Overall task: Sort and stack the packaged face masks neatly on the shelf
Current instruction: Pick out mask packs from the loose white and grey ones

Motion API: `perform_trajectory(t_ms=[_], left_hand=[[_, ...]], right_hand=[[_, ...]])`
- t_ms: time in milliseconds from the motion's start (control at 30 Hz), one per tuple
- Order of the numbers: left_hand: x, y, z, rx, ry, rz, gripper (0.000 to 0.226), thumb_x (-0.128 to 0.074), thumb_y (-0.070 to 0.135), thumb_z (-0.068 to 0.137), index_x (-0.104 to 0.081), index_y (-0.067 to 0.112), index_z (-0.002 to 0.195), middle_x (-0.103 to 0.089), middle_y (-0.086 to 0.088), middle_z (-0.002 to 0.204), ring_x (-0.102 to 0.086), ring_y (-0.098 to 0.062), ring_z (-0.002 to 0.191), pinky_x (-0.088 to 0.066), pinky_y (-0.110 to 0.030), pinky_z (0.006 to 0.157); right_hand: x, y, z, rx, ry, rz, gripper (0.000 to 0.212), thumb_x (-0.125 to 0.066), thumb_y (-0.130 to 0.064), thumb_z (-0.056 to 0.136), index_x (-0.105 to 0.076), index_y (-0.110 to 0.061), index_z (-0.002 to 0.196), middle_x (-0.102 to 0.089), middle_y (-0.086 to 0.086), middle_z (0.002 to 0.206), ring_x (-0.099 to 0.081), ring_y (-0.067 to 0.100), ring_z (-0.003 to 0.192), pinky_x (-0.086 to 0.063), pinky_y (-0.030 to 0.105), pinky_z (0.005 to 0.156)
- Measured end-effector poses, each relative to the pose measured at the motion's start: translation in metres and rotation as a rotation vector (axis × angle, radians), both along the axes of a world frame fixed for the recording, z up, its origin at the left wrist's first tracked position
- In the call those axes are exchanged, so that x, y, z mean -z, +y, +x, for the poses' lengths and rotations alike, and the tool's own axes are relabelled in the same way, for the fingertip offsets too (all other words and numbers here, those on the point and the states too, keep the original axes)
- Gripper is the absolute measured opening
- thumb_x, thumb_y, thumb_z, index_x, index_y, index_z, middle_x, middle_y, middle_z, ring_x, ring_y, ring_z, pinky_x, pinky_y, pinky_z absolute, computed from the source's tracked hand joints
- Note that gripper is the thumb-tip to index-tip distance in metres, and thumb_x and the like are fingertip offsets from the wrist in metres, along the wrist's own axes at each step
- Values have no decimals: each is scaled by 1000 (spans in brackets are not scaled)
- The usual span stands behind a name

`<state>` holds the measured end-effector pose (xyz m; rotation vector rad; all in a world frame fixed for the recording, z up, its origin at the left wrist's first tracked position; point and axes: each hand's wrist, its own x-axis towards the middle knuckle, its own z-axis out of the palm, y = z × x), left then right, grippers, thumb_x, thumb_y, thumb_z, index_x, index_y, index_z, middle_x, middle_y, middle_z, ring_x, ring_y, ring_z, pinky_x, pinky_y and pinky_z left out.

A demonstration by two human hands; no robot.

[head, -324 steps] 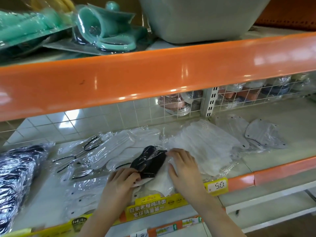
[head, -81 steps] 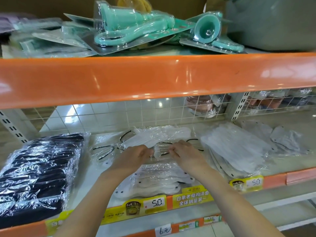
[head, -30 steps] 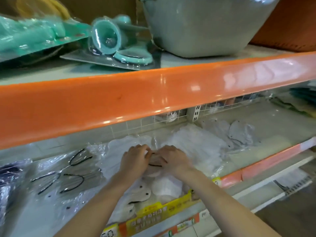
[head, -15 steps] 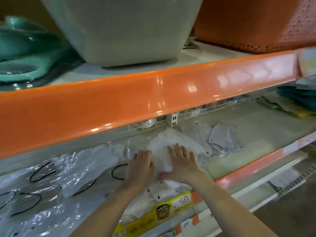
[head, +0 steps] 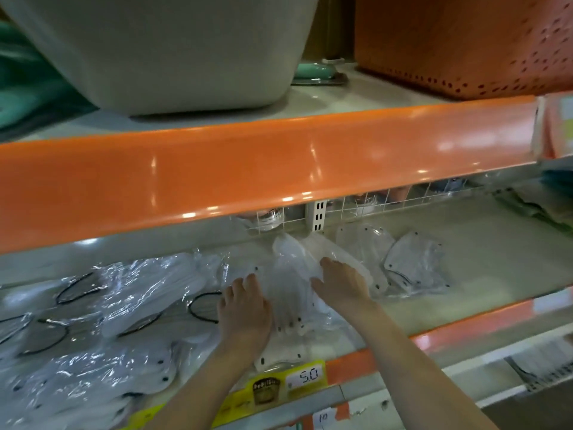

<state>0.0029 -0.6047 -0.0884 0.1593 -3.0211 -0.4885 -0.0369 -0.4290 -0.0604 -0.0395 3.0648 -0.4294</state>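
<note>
Head view. Centre of frame, on the beige lower shelf (head: 465, 274) behind its orange front lip: a stack of white face masks in clear plastic wrap (head: 294, 283), long axis running from the near lip toward the upper right, to the wire back grid.

The left hand (head: 245, 308) lies flat against the stack's left flank, fingers nearly straight, holding nothing. The right hand (head: 339, 282) rests on the stack's upper right part; fingers extended and slightly bent over the wrap; whether they pinch it cannot be told.

The stack sits between the two hands, touching both. Judgement: step in hand is squaring the pile.

Right of the stack, just beside it: two loose wrapped white masks (head: 415, 268), nearer the right hand. Lower left of frame: a spread of wrapped white masks with black ear loops (head: 124, 305), nearer the left hand.
</note>
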Motion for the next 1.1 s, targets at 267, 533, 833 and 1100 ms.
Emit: perform_trajectory(t_ms=[267,533,833,1100], left_hand=[[1,16,5,-94,-52,25,52,-39,26,96,-21,17,145,-26,-9,151,-31,-29,136,-27,-38,108],[0,40,1,-35,-92,-25,40,-34,32,101,-34,15,137,-36,-6,144,-32,-25,133,-28,-34,106],[-9,58,-14,-308,-78,385,60,-44,30,96,-19,13,148,-24,-13,152,-18,-31,142,-17,-46,113],[1,56,-19,-294,-138,259,68,-44,26,95,-7,15,151,-19,-21,154,-14,-37,143,-14,-48,113]], right_hand=[[-5,30,-17,28,-131,-299,24,-39,-29,100,-49,-7,97,-53,7,84,-53,26,80,-37,30,66],[-12,40,-15,-28,-180,-354,39,-27,-36,104,-51,-5,100,-51,8,85,-50,23,83,-37,29,72],[-13,31,-13,-95,-232,-275,49,-28,-52,100,-51,-9,107,-56,7,92,-53,24,87,-36,30,70],[-6,14,-4,-195,-258,-54,94,-48,-79,77,-22,-20,146,-49,11,136,-45,33,124,-40,43,95]])
